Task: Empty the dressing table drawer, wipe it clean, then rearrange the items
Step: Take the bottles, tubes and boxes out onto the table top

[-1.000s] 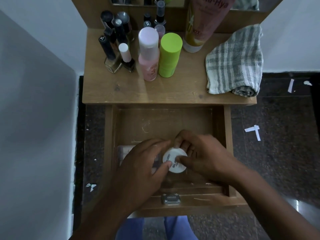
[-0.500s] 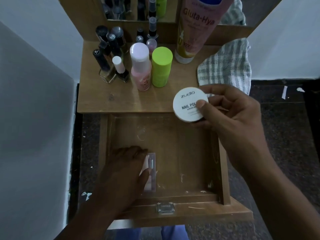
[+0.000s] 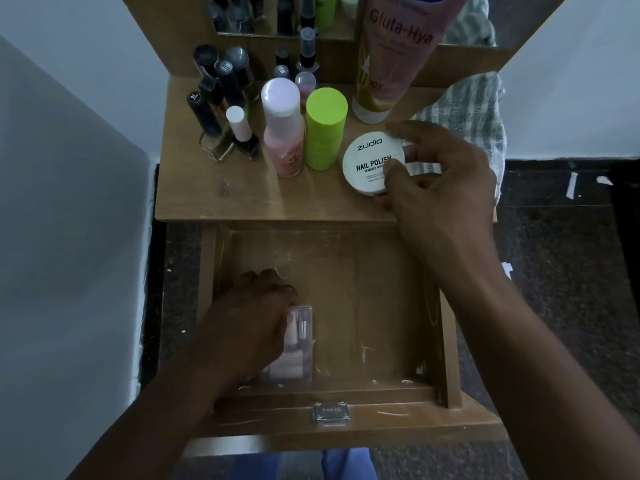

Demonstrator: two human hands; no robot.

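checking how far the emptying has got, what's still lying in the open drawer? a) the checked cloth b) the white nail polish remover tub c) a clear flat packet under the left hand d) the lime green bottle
c: the clear flat packet lies on the drawer floor, partly under the left hand, while the white tub is held in the right hand over the table top.

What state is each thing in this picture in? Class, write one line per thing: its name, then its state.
Drawer: pulled open, nearly emptied.
Clear case: lying flat in the drawer, under the left hand.
Nail polish remover tub: lid on, tilted, over the tabletop.
Right hand: gripping the tub.
Left hand: on the clear case.
Green canister: upright, capped.
Pink bottle: upright, capped.
Checked cloth: crumpled on the tabletop.
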